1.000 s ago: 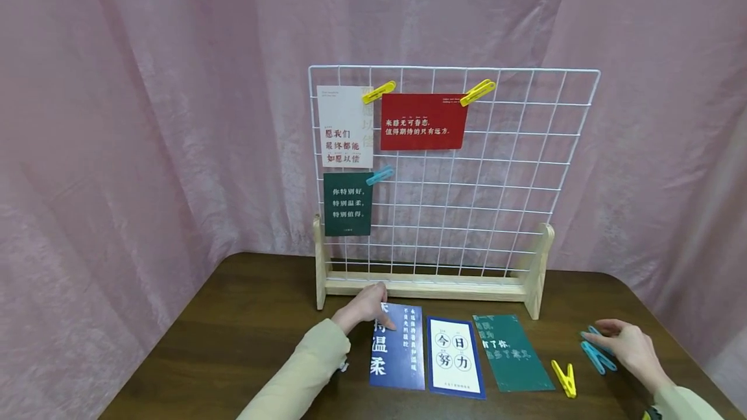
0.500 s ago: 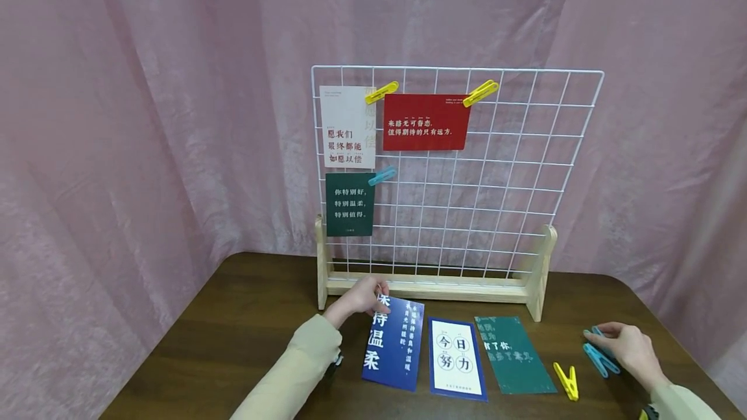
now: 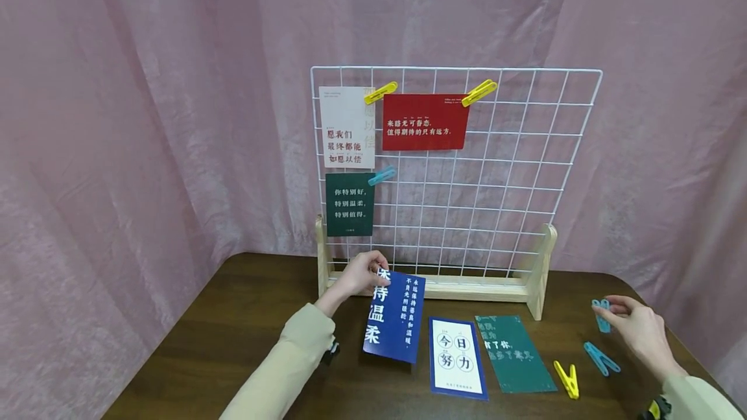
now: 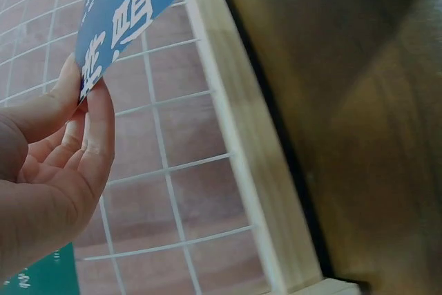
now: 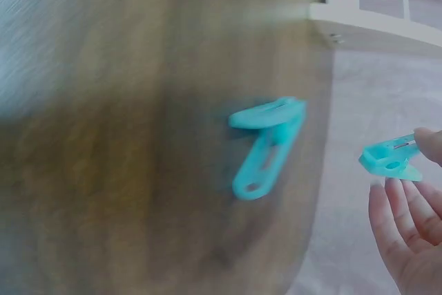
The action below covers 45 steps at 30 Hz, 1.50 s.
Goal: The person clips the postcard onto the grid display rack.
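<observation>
My left hand (image 3: 360, 275) pinches a dark blue card with white lettering (image 3: 393, 316) by its upper left corner. The card is tilted and raised off the table, in front of the rack's wooden base. In the left wrist view, thumb and fingers grip the corner of the blue card (image 4: 131, 18). Over at the right, my right hand (image 3: 639, 336) holds a blue clothespin (image 3: 602, 316) between thumb and fingertips, above the table. The right wrist view shows this held clothespin (image 5: 390, 157) and a second blue clothespin (image 5: 269, 144) lying on the table.
A white wire grid (image 3: 496, 167) on a wooden stand (image 3: 537, 271) carries a white card (image 3: 345, 118), a red card (image 3: 423, 122) and a dark green card (image 3: 349, 212), held with clothespins. On the table lie a blue-bordered card (image 3: 458, 368), a green card (image 3: 516, 358) and a yellow clothespin (image 3: 567, 381).
My left hand has lifted the blue card from the table and moved up toward the rack. My right hand has picked up one blue clothespin and raised it away from the other.
</observation>
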Motion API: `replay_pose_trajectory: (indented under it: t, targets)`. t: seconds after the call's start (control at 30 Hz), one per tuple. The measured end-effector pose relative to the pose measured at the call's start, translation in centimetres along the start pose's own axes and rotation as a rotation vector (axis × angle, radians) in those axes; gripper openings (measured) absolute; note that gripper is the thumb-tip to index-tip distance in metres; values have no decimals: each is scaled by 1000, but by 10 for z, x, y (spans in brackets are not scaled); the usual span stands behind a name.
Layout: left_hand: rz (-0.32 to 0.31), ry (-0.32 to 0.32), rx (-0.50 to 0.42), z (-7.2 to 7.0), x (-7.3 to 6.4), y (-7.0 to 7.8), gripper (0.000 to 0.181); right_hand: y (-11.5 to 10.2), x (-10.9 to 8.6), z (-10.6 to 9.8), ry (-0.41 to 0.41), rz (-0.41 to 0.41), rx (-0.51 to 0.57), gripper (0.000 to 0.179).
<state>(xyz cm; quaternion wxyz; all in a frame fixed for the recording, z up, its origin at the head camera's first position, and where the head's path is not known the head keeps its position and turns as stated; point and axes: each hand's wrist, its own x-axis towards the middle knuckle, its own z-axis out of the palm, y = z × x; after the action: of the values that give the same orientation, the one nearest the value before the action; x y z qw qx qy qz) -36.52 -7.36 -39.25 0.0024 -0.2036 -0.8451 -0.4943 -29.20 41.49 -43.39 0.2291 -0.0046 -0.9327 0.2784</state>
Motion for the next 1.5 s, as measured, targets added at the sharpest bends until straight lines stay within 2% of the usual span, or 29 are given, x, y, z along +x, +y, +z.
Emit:
replay_pose_trajectory:
  t: [0.1,0.33,0.57,0.73,1.1,1.2,1.33,1.5]
  targets:
    - [16,24,-2,-4,3,6,20,-7,3,-3,10,-31,10,45]
    - [29,68,-20,-8,8,14,21,-19,9,-7,11,-17,25,46]
    - [118,162,6,-15,14,25,20,-42,17,-12,47,-51,53,46]
    - [149,212,21,-17,20,34,20,-62,23,-17,62,-88,74,47]
    - [234,339,-8,-22,39,64,22,-124,41,-19,47,-187,230,41]
    - [249,356,-23,-22,44,71,22,-141,49,-16,47,-216,293,39]
    - [277,379,-37,-22,49,79,21,-159,59,-13,9,-244,383,38]
    - [345,464,-14,-19,59,89,19,-183,71,-10,-21,-279,394,38]
